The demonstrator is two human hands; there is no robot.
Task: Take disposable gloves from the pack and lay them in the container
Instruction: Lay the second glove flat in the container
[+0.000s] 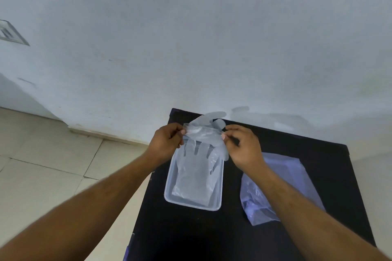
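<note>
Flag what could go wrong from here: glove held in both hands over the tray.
1. The held glove is pinched only at its edges by the left hand and right hand; its fingers flop past the container's far end, so it may land hanging over the rim.
2. A glove already in the container lies flat; dropping the new one carelessly could shift or wrinkle it.
3. The pack sits under the right forearm and could get dragged.

Both hands pinch a clear glove (204, 131) stretched between them — left hand (167, 141) at one corner, right hand (244, 146) at the other — above the far end of the container (169, 193), where another glove (196, 174) lies flat. The bluish pack (297, 169) rests beside it on the black table (191, 235).
</note>
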